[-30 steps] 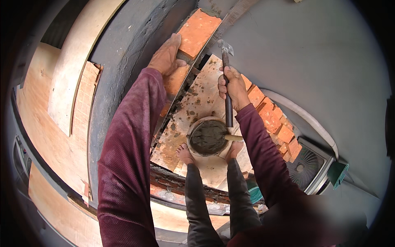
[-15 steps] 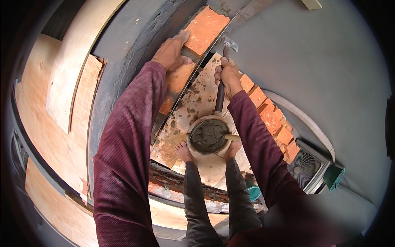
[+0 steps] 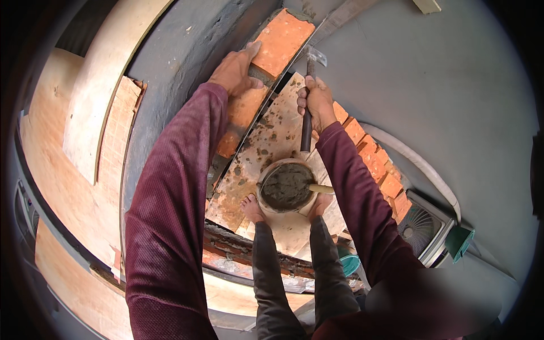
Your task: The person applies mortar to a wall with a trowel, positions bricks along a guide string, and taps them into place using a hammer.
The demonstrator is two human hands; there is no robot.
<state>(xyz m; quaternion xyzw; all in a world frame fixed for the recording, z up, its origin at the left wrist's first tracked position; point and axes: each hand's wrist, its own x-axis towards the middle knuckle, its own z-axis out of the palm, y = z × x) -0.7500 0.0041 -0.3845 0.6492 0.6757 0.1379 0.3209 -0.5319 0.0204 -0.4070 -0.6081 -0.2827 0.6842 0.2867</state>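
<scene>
My left hand point(image 3: 235, 72) rests against the left side of an orange brick point(image 3: 283, 42) at the top of a low brick wall. Its fingers are spread, and the thumb sits apart beside the grey mortar point(image 3: 259, 72) at the brick's near end. In my right hand point(image 3: 320, 105) is a brick hammer point(image 3: 306, 130), gripped around its dark handle, with its pale metal head point(image 3: 316, 56) pointing away from me, just right of the brick. A thin line runs along the wall's right edge. More laid bricks point(image 3: 245, 110) continue nearer me.
A bucket of wet mortar point(image 3: 287, 186) with a wooden-handled tool point(image 3: 321, 188) stands between my feet on a splattered board point(image 3: 249, 164). Stacked bricks point(image 3: 371, 161), a pale hose point(image 3: 416, 158) and a fan unit point(image 3: 420, 229) lie to the right. Plywood sheets point(image 3: 85, 124) lean left.
The hammer and my right hand have shifted very slightly, the handle now more upright in view. My left hand stays against the same brick.
</scene>
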